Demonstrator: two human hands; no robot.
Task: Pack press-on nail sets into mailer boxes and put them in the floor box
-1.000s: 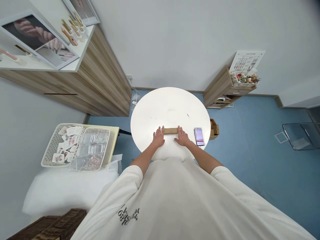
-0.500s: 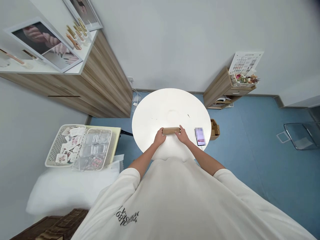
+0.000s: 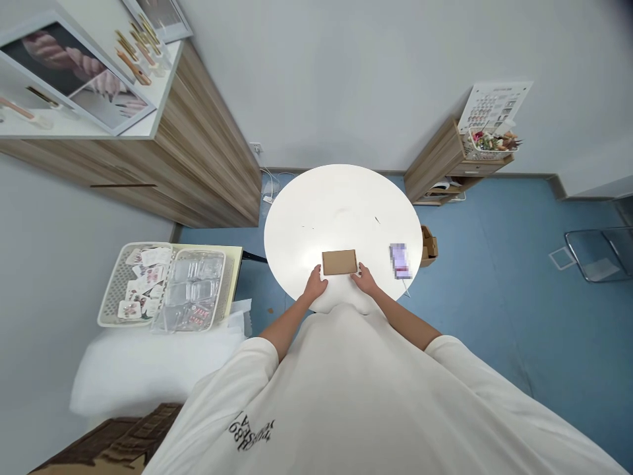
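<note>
A small brown cardboard box lies flat on the round white table, its broad face up and close to my body. My left hand is beside the box's left end, thumb and fingers apart. At the opposite end, my right hand is also open, its fingertips close to the near right corner. Whether any fingertip still touches the cardboard is too small to tell. Right of my right hand lies a phone with a blurred screen and a white cable.
Left of the table, white baskets hold cards and clear plastic packs. A tall wooden cabinet stands at the back left, a low wooden cabinet at the back right. An open carton sits on the floor by the table's right edge.
Earlier both hands gripped the box by its ends, with a narrow side showing. Now it lies with its broad face up, and my hands have loosened and drawn slightly back toward me.
</note>
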